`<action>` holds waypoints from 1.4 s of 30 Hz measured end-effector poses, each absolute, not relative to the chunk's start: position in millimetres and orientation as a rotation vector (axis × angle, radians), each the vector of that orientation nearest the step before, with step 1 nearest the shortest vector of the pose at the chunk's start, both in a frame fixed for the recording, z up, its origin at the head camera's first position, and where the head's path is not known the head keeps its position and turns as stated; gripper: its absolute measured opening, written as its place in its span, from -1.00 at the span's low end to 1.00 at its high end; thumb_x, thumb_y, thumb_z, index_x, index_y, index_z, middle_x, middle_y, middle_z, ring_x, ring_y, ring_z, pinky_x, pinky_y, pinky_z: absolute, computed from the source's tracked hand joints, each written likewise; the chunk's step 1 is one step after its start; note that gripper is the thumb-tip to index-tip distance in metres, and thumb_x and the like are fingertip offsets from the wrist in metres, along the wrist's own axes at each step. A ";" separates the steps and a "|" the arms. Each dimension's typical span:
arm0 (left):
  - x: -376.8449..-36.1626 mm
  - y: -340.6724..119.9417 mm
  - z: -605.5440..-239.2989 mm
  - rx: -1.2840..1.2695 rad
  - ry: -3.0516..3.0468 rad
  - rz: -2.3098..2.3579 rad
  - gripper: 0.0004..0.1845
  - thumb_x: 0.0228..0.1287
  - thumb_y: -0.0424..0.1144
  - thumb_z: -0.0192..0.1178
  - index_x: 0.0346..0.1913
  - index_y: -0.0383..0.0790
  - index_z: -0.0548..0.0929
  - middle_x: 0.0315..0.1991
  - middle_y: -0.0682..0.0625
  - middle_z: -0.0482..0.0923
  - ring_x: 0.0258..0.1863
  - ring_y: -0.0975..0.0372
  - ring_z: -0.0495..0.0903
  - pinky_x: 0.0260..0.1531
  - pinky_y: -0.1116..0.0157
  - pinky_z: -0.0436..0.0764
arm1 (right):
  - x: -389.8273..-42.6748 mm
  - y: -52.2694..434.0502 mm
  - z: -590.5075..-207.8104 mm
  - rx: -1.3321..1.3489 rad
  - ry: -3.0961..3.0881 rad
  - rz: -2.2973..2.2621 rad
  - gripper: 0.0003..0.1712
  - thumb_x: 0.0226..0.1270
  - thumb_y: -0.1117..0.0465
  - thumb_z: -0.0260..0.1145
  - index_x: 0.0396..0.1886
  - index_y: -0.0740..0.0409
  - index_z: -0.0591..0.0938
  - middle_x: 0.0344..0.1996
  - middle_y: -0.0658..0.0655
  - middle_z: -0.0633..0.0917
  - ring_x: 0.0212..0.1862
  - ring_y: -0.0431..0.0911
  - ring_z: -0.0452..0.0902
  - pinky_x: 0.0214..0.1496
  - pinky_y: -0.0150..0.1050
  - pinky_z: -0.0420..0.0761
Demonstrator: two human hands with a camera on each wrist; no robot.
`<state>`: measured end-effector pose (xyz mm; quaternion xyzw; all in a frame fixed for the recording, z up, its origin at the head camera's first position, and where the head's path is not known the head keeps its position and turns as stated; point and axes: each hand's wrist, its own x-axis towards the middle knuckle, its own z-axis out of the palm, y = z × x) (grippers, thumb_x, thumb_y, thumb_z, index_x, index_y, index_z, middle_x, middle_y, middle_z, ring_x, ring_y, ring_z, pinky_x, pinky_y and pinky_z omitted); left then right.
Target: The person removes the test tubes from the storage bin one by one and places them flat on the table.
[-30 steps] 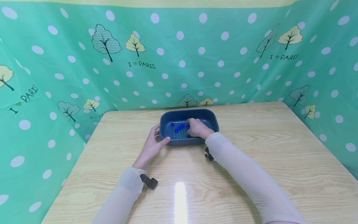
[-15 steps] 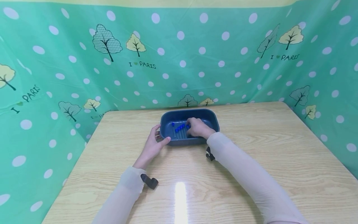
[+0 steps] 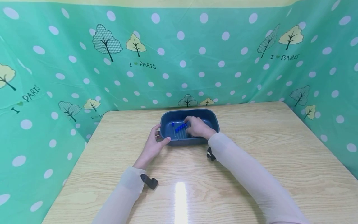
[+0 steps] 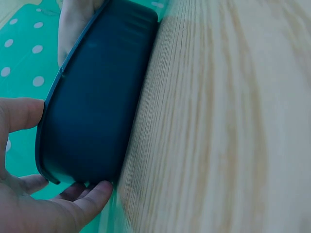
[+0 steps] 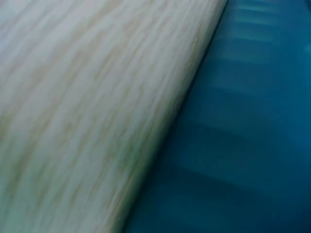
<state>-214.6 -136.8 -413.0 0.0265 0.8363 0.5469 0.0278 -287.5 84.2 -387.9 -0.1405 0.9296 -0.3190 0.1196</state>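
A dark blue plastic basin (image 3: 184,142) stands near the table's back edge. My left hand (image 3: 152,144) holds its left end. In the left wrist view, the thumb and fingers of that hand (image 4: 58,208) sit against the rim and outer wall of the basin (image 4: 92,111). Inside lie several slim clear tubes with blue caps (image 3: 179,128), side by side in a slanting row. One blue-capped tube (image 3: 173,124) lies apart at the left. My right hand (image 3: 197,127) reaches in with bent fingers, pinching a blue-capped tube at the row's right end; its fingertips are partly hidden.
The wooden table (image 3: 126,130) extends around the basin. A green polka-dot cloth (image 3: 167,62) hangs behind and at both sides. Each sleeve carries a black wrist camera (image 3: 149,181). In the blurred right wrist view, only the basin's outer wall (image 5: 233,145) and table show.
My right hand has shifted slightly left inside the basin, bringing a blue cap from beside the row up against its right end. The left hand and basin keep their place.
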 end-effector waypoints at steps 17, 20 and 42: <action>-215.0 -136.2 -412.9 0.060 2.588 1.675 -0.17 0.25 -0.08 0.26 0.47 0.01 0.03 0.31 -0.22 0.24 0.30 -0.09 0.29 0.21 -0.08 0.35 | -280.8 87.6 -376.3 -0.449 2.730 -1.107 -0.47 0.24 0.29 0.30 0.22 0.10 0.44 -0.43 0.12 0.59 -0.55 -0.09 0.52 -0.51 -0.25 0.49; -215.0 -135.8 -412.7 0.055 2.595 1.674 -0.18 0.25 -0.08 0.26 0.47 0.01 0.05 0.30 -0.22 0.25 0.29 -0.08 0.30 0.20 -0.08 0.35 | -280.2 89.5 -374.9 -0.439 2.735 -1.125 -0.48 0.25 0.27 0.30 0.22 0.08 0.44 -0.43 0.11 0.59 -0.55 -0.09 0.52 -0.50 -0.24 0.50; -215.7 -135.2 -414.6 0.079 2.604 1.683 -0.17 0.25 -0.13 0.27 0.47 -0.03 0.04 0.30 -0.25 0.25 0.28 -0.11 0.30 0.21 -0.09 0.34 | -269.0 106.2 -358.5 -0.492 2.793 -1.182 -0.50 0.24 0.22 0.25 0.21 0.03 0.47 -0.39 0.07 0.57 -0.59 -0.06 0.56 -0.45 -0.18 0.55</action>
